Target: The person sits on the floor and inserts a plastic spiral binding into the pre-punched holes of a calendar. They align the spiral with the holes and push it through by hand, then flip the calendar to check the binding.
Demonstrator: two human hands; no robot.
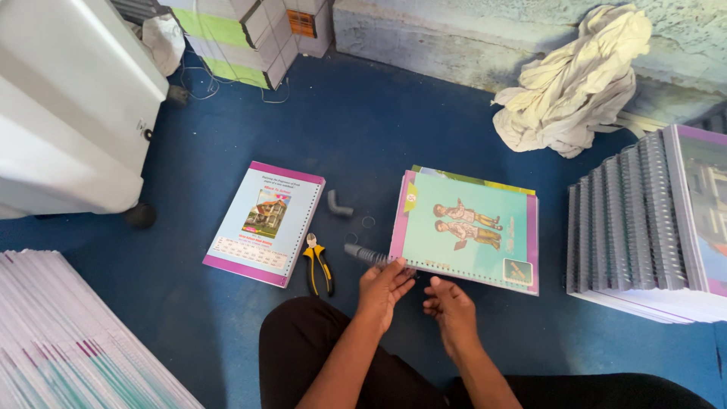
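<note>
Blue floor all around me, a rough pale wall along the top, and I'm sitting with my dark-clad legs folded under the view. Big white machine up at the left, on dark feet. Below it, bottom left, a wide fanned spread of printed sheets. Over on the right, a tall stack of spiral-bound books, coils facing me. Above that, a crumpled cream cloth against the wall. Top centre, stacked paper blocks with green and orange edges.

Now the teal-covered book, right in front of me, lying flat with a purple border and two cartoon figures on it. A green sheet peeks out beneath its far edge. Another book with a house picture lies well apart to the left.

My left hand has its fingers on the book's near corner, just beside the grey spiral coil. My right hand hovers loosely curled, holding nothing, near the book's lower edge.

Yellow-handled pliers between the two books. A small grey elbow piece above them.
</note>
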